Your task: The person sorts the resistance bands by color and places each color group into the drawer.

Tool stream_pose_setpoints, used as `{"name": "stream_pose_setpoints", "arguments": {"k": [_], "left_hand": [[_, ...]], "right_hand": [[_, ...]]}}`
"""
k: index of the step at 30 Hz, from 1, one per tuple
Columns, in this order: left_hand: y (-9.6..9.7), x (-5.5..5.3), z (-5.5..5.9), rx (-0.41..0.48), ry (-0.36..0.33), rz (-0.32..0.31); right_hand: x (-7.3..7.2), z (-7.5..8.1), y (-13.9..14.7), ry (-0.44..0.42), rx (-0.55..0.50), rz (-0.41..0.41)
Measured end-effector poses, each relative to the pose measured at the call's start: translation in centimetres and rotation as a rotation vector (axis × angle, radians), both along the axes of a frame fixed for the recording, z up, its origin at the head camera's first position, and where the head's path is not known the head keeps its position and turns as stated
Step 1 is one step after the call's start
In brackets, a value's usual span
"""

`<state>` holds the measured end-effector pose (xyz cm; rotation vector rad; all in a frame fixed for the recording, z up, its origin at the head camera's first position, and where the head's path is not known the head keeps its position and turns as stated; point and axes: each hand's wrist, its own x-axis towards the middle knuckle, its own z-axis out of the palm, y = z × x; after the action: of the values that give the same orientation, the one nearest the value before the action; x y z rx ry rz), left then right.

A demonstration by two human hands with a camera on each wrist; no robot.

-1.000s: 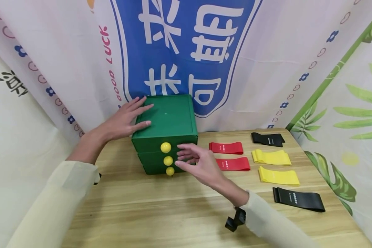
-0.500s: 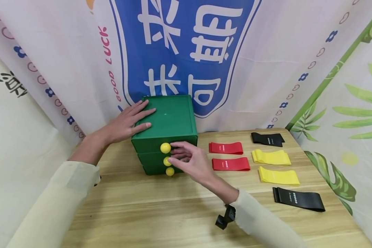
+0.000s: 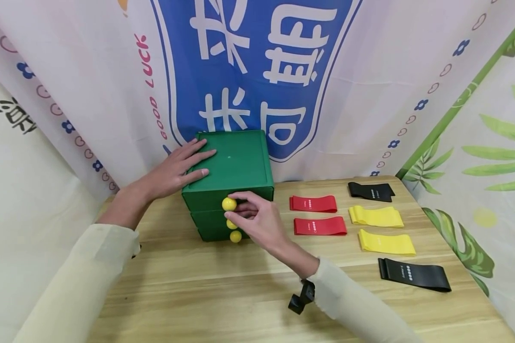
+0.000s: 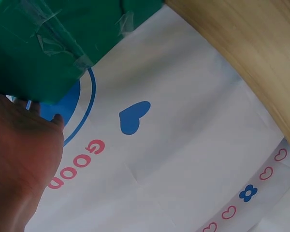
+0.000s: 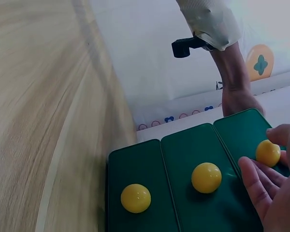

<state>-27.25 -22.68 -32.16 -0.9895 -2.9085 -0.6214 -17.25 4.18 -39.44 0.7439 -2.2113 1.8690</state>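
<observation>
A green three-drawer box [image 3: 233, 159] stands on the wooden table, with one round yellow knob on each drawer. My left hand [image 3: 169, 174] rests on the left side of its top, fingers spread; in the left wrist view the same hand [image 4: 26, 159] shows beside the box's taped green side. At the top drawer's knob [image 3: 229, 204], my right hand [image 3: 259, 221] has its index finger over it and its thumb just beneath. In the right wrist view, that top knob [image 5: 268, 153] sits between the fingers, while the middle knob [image 5: 206, 178] and bottom knob [image 5: 136, 198] stand free.
To the right lie folded fabric-like bands: two red bands [image 3: 319, 226], two yellow bands [image 3: 386, 242] and two black bands [image 3: 414, 275]. A printed curtain [image 3: 347, 95] hangs right behind the box. The wooden table [image 3: 223, 295] extends in front.
My right hand has moved left to the top knob, its index finger and thumb coming around it. My left hand has settled slightly further onto the box top.
</observation>
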Motion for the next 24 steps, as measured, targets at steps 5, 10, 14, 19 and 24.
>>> {"name": "stream_pose_setpoints", "arguments": {"k": [5, 10, 14, 19, 24], "left_hand": [[0.0, -0.1, -0.1, 0.010, 0.005, -0.003], [0.1, -0.2, -0.2, 0.014, 0.002, 0.000], [0.1, -0.1, -0.3, 0.013, -0.007, 0.008], [0.1, 0.1, -0.3, 0.014, -0.003, 0.009], [0.0, 0.1, -0.2, 0.010, 0.000, 0.006]], "right_hand": [[-0.2, 0.0, -0.3, 0.004, -0.002, -0.045], [-0.1, 0.0, -0.3, 0.002, 0.005, -0.059], [0.2, -0.2, -0.2, -0.008, 0.003, -0.055], [0.9, -0.3, 0.0, -0.014, 0.003, -0.032], [1.9, -0.2, 0.2, -0.012, -0.012, -0.002]]}}
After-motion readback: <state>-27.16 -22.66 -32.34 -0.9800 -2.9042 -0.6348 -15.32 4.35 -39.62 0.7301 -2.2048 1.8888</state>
